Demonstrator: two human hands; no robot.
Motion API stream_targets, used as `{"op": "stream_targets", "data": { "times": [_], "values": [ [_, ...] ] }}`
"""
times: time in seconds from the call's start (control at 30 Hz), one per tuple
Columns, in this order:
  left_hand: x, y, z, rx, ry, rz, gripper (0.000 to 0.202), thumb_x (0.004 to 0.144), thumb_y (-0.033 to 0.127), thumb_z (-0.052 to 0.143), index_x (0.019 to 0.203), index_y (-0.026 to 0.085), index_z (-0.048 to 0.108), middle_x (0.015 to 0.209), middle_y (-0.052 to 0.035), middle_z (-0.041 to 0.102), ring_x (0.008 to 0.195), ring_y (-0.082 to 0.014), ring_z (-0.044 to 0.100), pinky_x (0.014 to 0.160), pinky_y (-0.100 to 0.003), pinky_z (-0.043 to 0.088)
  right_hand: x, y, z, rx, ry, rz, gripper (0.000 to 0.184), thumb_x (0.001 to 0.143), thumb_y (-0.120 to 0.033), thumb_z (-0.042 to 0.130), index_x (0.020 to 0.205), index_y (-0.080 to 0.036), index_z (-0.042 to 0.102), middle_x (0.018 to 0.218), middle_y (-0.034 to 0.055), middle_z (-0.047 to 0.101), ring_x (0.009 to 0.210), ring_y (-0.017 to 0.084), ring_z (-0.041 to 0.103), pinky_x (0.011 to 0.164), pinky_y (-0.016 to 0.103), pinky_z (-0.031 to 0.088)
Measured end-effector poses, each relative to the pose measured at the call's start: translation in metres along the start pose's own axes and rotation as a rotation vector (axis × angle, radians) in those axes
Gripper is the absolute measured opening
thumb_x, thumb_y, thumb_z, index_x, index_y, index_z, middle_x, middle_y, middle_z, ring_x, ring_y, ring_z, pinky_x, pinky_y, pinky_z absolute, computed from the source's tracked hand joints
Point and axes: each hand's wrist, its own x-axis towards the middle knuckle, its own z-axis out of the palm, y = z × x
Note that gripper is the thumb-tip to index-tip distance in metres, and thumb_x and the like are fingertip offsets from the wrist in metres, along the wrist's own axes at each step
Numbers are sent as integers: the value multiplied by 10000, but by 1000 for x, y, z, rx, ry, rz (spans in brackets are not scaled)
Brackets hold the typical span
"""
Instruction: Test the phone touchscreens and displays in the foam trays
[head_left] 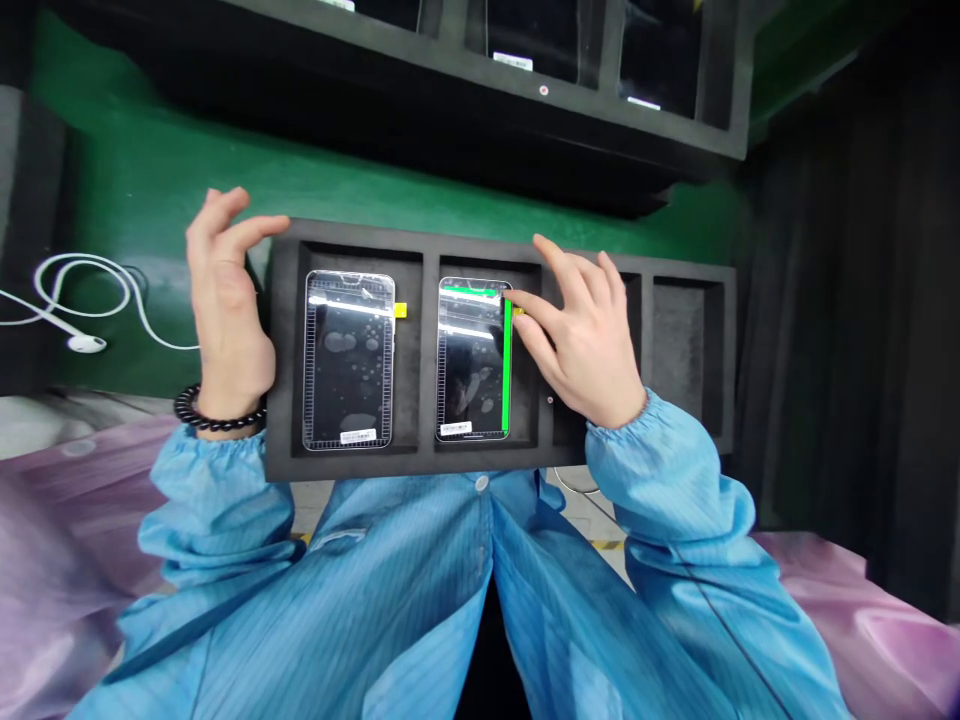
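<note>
A black foam tray (279, 350) lies crosswise in front of me, holding two glass-fronted phones side by side. The left phone (349, 375) has a yellow tab (400, 310) at its right edge. The right phone (471, 375) has green strips along its top and right edges. My right hand (577, 340) is over it, thumb and forefinger pinching a second yellow tab (519, 312), which is partly hidden. My left hand (225, 310) stands at the tray's left end, fingers apart, holding nothing.
A second foam tray (540, 72) with dark panels sits higher up, beyond a green mat (142, 190). White earphones (86, 343) lie at the left. A dark beaded bracelet (217, 408) circles my left wrist. Blue sleeves, pink sheeting and black curtain surround the tray.
</note>
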Motion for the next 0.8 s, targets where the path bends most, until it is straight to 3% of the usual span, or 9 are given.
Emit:
{"op": "stream_targets", "data": {
  "times": [0.1, 0.3, 0.47, 0.6, 0.67, 0.8],
  "values": [
    [1, -6, 1, -132, 49, 48, 673, 1023, 676, 240, 1372, 223, 595, 1564, -16, 420, 1575, -248, 238, 1340, -395, 208, -2, 3, -5, -9, 24, 37, 389, 1055, -376, 398, 1137, -232, 751, 1585, 99, 490, 1396, 351, 491, 1221, 657, 276],
    [3, -10, 1, -92, 38, 59, 731, 1008, 724, 205, 1372, 214, 584, 1561, 5, 409, 1572, -246, 237, 1340, -397, 211, 11, -12, -1, -9, -50, -95, 372, 1059, -398, 405, 1327, -275, 630, 1645, 84, 404, 1442, 301, 447, 1235, 628, 270],
    [2, -3, 0, -140, 53, 74, 610, 1057, 606, 211, 1382, 272, 605, 1564, -25, 427, 1573, -242, 248, 1322, -449, 208, 32, -27, 9, 10, -91, -209, 344, 1050, -374, 437, 1241, -204, 667, 1660, 137, 373, 1450, 336, 448, 1236, 667, 245],
    [2, 1, 0, -133, 53, 92, 583, 1059, 595, 208, 1384, 322, 607, 1562, -10, 435, 1571, -226, 257, 1321, -443, 203, 34, -21, -1, 58, -99, -184, 362, 1045, -402, 446, 1285, -218, 645, 1659, 137, 372, 1470, 337, 428, 1239, 672, 238],
    [2, 1, 0, -140, 54, 92, 567, 1056, 600, 225, 1382, 338, 608, 1563, -2, 437, 1571, -217, 261, 1323, -438, 205, 23, -16, -12, 79, -101, -173, 437, 999, -433, 549, 1378, -219, 581, 1658, 158, 362, 1480, 348, 407, 1239, 678, 234],
    [2, 0, -1, -146, 46, 88, 577, 1049, 624, 220, 1383, 351, 604, 1566, 14, 428, 1578, -225, 245, 1328, -445, 194, -13, -14, -30, 123, -248, -244, 853, 781, -370, 830, 1516, -216, 425, 1673, 184, 310, 1501, 370, 365, 1241, 681, 245]
  ]
}}
